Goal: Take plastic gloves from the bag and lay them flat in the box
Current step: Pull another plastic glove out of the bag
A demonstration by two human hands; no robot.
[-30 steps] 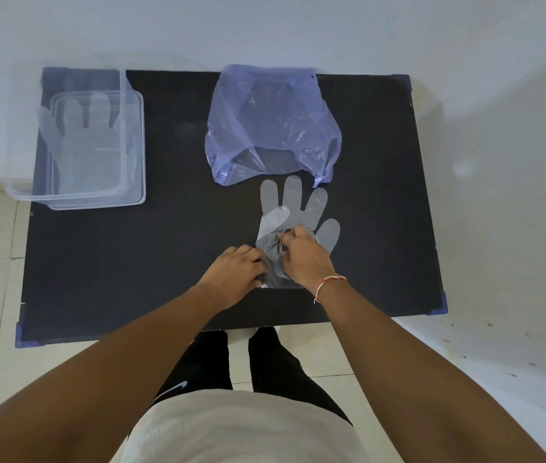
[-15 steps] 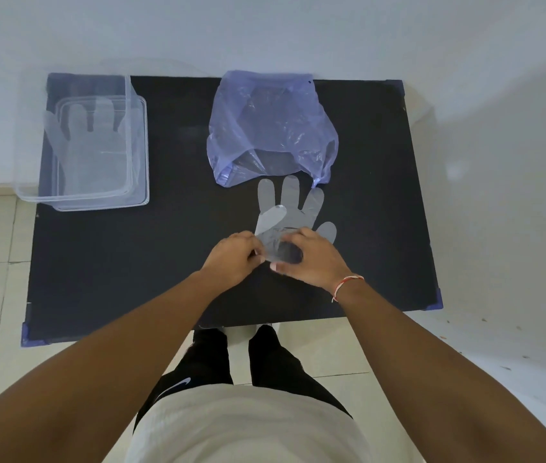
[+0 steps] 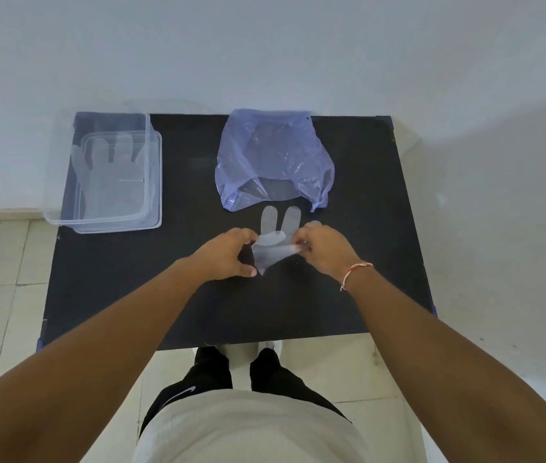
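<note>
A clear plastic glove [image 3: 273, 243] lies on the black table [image 3: 358, 202] just in front of the purple plastic bag [image 3: 273, 162]. My left hand [image 3: 228, 255] pinches the glove's left edge and my right hand [image 3: 321, 248] pinches its right edge, stretching the cuff between them. Two glove fingers stick out towards the bag; the other fingers are hidden by my hands. At the table's far left stands a clear plastic box [image 3: 156, 182] with a glove [image 3: 108, 175] lying flat inside it.
A white wall runs behind the table. The tiled floor shows to the left and in front. My legs and feet are under the table's near edge.
Both hands moved away from me and apart, pulling the glove's cuff wide and lifting it. The camera view shifted slightly.
</note>
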